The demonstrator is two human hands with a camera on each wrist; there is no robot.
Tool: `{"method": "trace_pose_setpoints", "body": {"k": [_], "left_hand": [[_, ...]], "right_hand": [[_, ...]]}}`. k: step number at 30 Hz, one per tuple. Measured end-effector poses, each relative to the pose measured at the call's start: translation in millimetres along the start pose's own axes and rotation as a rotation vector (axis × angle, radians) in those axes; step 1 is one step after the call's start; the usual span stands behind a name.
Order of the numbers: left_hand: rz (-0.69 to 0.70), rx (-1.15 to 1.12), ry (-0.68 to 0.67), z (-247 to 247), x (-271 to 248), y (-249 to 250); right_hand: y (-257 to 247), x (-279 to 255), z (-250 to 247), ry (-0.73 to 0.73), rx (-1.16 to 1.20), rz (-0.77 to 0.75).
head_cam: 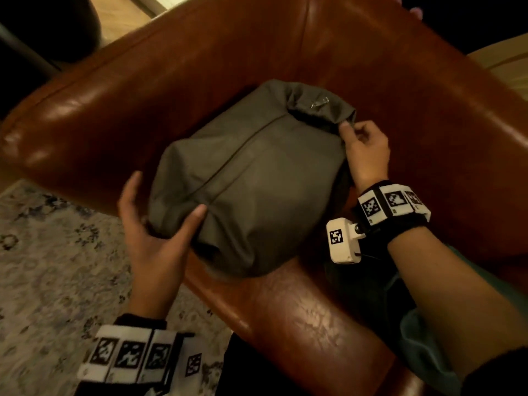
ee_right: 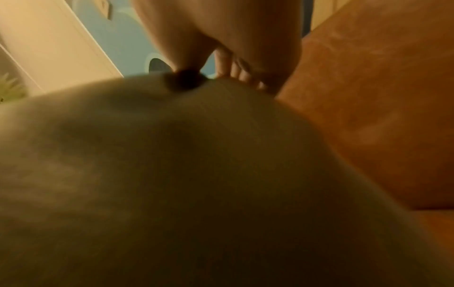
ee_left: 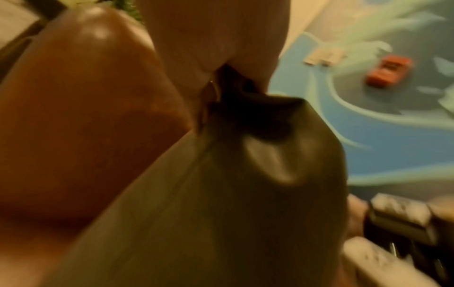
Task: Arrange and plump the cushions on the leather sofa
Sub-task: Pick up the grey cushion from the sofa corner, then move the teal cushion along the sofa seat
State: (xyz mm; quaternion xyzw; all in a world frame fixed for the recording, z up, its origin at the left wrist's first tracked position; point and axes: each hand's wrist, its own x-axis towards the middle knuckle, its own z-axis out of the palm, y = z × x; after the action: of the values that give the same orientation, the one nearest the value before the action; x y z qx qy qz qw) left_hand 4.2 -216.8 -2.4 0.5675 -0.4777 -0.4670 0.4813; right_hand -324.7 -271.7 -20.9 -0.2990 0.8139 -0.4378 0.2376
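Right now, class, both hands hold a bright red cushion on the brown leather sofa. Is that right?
Wrong only in colour. The cushion is grey-green, as the head view shows. The left hand and right hand do hold it on the brown leather sofa.

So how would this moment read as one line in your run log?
step: plumping | cushion: on sofa | left hand: grips near end | right hand: pinches far corner
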Motion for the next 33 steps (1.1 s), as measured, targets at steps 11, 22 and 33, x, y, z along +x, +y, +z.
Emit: {"method": "trace_pose_setpoints", "body": {"k": [11, 22, 33], "left_hand": [[-0.279, -0.252, 0.092, 29, 4, -49], [-0.114, -0.086, 0.091, 19, -12, -70], [0.417, 0.472, -0.087, 110, -25, 20]], "right_hand": [[11, -32, 41, -0.275, -0.167, 0.084], [21, -59, 26, -0.443, -0.216, 0.022], [36, -68, -191, -0.159, -0.286, 0.1]]}}
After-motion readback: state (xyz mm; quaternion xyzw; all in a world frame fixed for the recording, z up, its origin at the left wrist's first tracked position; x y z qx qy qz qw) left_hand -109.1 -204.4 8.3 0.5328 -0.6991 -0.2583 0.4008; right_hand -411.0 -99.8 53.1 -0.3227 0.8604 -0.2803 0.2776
